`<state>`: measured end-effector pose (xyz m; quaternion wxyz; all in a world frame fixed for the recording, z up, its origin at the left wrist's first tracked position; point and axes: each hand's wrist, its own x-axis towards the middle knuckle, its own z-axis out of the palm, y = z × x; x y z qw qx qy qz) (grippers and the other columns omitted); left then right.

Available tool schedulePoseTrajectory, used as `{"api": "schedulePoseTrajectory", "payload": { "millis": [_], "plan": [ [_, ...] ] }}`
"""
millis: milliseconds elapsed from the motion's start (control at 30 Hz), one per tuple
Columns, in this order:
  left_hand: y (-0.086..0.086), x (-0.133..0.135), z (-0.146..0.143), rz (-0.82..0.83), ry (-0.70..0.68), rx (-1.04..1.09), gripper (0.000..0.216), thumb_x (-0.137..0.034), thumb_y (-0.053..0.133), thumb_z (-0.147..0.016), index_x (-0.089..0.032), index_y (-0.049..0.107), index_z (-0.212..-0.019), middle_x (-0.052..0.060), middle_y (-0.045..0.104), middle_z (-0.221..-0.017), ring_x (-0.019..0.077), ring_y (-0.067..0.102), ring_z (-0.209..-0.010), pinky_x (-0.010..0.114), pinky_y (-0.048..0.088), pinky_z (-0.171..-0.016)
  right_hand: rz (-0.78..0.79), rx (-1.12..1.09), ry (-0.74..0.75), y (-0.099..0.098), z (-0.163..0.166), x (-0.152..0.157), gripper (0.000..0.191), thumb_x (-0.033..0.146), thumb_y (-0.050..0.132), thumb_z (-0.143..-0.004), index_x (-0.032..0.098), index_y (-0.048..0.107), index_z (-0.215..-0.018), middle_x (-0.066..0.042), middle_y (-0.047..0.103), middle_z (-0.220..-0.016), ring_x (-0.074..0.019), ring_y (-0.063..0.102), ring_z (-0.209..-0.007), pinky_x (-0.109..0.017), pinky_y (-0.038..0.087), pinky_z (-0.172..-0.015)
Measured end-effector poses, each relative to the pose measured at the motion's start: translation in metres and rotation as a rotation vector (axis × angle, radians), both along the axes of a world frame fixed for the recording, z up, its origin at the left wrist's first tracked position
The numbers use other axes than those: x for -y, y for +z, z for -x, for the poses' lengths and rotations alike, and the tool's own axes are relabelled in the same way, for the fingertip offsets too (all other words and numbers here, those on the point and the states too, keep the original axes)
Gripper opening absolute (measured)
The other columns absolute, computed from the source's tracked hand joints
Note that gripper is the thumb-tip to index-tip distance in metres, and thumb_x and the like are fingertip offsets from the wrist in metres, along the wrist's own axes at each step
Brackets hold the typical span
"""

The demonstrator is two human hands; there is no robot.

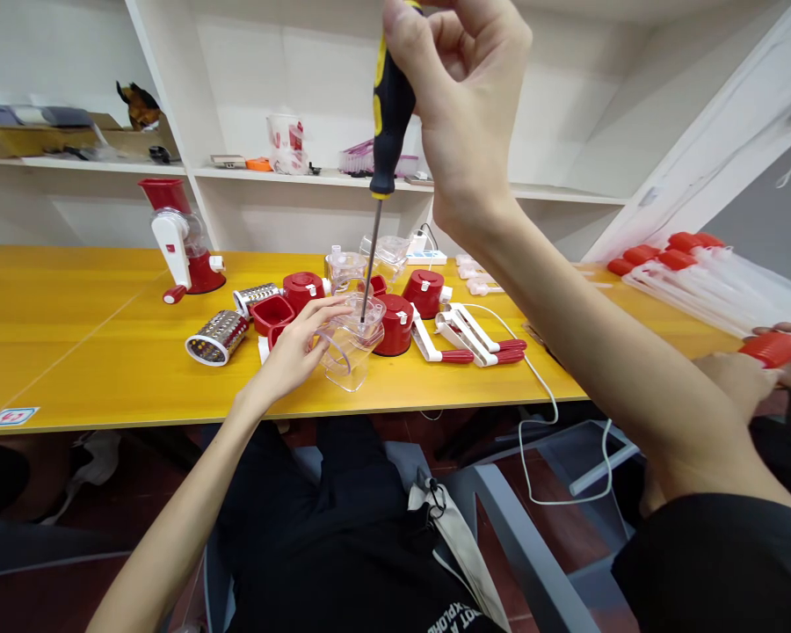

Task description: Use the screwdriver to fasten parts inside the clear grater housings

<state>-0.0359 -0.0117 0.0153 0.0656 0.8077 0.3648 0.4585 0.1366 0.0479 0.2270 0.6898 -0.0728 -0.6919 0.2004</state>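
My right hand is raised high and closed round the top of a black and yellow screwdriver. The screwdriver points down, its tip at the top of a clear plastic housing near the table's front edge. Against the housing's left side lies my left hand, with its fingers bent over the clear plastic and steadying it. Red round bases stand just behind and to the right of the housing. Red hoppers are partly hidden behind my left hand.
Metal grater drums lie to the left, and white crank handles with red grips to the right. An assembled rotary grater stands back left. A white cable hangs over the edge. At far right, another person's hands hold a red part.
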Motion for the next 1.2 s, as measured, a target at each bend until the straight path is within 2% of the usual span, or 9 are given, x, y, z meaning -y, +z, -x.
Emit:
{"api": "schedulePoseTrajectory", "payload": {
  "millis": [200, 333, 400, 500, 633, 733, 800, 1033, 1200],
  "plan": [
    [0.0004, -0.0003, -0.0004, 0.004, 0.0, 0.002, 0.059, 0.005, 0.048, -0.091, -0.028, 0.061, -0.138, 0.008, 0.055, -0.152, 0.0238, 0.051, -0.145, 0.051, 0.046, -0.121, -0.009, -0.034, 0.067, -0.0041, -0.0038, 0.0001, 0.021, 0.007, 0.044, -0.098, 0.015, 0.061, -0.089, 0.003, 0.057, -0.074, -0.0004, 0.049, -0.064, -0.014, 0.048, -0.067],
    [0.0009, 0.0, -0.0011, -0.002, 0.001, -0.002, 0.06, 0.006, 0.048, -0.091, -0.027, 0.061, -0.138, 0.008, 0.056, -0.151, 0.0231, 0.051, -0.145, 0.051, 0.045, -0.122, -0.002, -0.044, 0.101, -0.002, 0.0001, 0.0012, 0.008, 0.014, 0.06, -0.094, 0.014, 0.059, -0.085, 0.005, 0.056, -0.072, 0.0007, 0.042, -0.056, -0.016, 0.037, -0.054],
    [0.0009, 0.0002, -0.0012, 0.001, 0.001, 0.0, 0.06, 0.006, 0.048, -0.091, -0.028, 0.061, -0.138, 0.008, 0.056, -0.151, 0.0235, 0.051, -0.145, 0.052, 0.044, -0.122, -0.005, -0.059, 0.097, -0.0006, 0.0005, -0.0004, 0.009, 0.011, 0.066, -0.089, 0.013, 0.058, -0.084, 0.007, 0.055, -0.07, 0.0015, 0.038, -0.053, -0.017, 0.033, -0.052],
    [0.0005, 0.0003, -0.0009, 0.0, -0.001, 0.003, 0.059, 0.005, 0.048, -0.091, -0.029, 0.06, -0.139, 0.007, 0.055, -0.152, 0.0237, 0.051, -0.145, 0.051, 0.046, -0.121, -0.023, -0.02, 0.101, -0.0015, -0.0022, -0.0016, 0.008, 0.008, 0.057, -0.092, 0.015, 0.059, -0.088, 0.006, 0.053, -0.066, -0.0009, 0.042, -0.055, -0.018, 0.038, -0.054],
    [-0.0003, 0.0001, -0.0007, -0.003, -0.006, 0.011, 0.058, 0.004, 0.048, -0.092, -0.029, 0.06, -0.138, 0.007, 0.056, -0.151, 0.0232, 0.052, -0.145, 0.05, 0.047, -0.12, 0.006, -0.002, 0.107, -0.0052, -0.0043, 0.0016, 0.019, 0.006, 0.044, -0.096, 0.015, 0.06, -0.092, 0.002, 0.057, -0.078, -0.0028, 0.055, -0.067, -0.019, 0.05, -0.062],
    [-0.0004, -0.0001, -0.0005, 0.003, -0.012, 0.015, 0.057, 0.004, 0.048, -0.093, -0.029, 0.06, -0.138, 0.007, 0.055, -0.151, 0.0227, 0.051, -0.145, 0.05, 0.045, -0.121, -0.029, -0.018, 0.123, -0.0052, -0.0019, 0.0036, 0.007, 0.013, 0.055, -0.095, 0.016, 0.058, -0.089, 0.006, 0.049, -0.065, -0.0021, 0.048, -0.058, -0.018, 0.044, -0.057],
    [-0.0004, -0.0004, -0.0002, 0.007, -0.015, 0.014, 0.056, 0.003, 0.048, -0.093, -0.029, 0.059, -0.138, 0.007, 0.055, -0.152, 0.0229, 0.051, -0.146, 0.051, 0.044, -0.122, -0.047, -0.039, 0.093, -0.0042, -0.0004, 0.0042, 0.008, 0.012, 0.06, -0.093, 0.017, 0.057, -0.087, 0.007, 0.05, -0.064, -0.0009, 0.047, -0.057, -0.017, 0.044, -0.06],
    [-0.0004, 0.0, -0.0001, 0.016, -0.01, 0.017, 0.055, 0.0, 0.049, -0.094, -0.03, 0.06, -0.139, 0.007, 0.055, -0.152, 0.0242, 0.05, -0.146, 0.051, 0.047, -0.119, -0.056, -0.062, 0.05, -0.0061, 0.0004, 0.0068, 0.019, 0.009, 0.045, -0.098, 0.018, 0.058, -0.088, 0.003, 0.057, -0.078, -0.0017, 0.048, -0.065, -0.017, 0.044, -0.064],
    [0.0005, 0.001, -0.0004, 0.025, -0.008, 0.02, 0.054, -0.001, 0.049, -0.094, -0.029, 0.06, -0.139, 0.007, 0.055, -0.152, 0.0242, 0.051, -0.145, 0.052, 0.046, -0.119, -0.097, -0.016, -0.014, -0.0063, 0.0006, 0.0033, 0.006, 0.02, 0.062, -0.093, 0.018, 0.057, -0.092, 0.004, 0.06, -0.088, -0.0004, 0.047, -0.067, -0.016, 0.042, -0.064]
  ]
}}
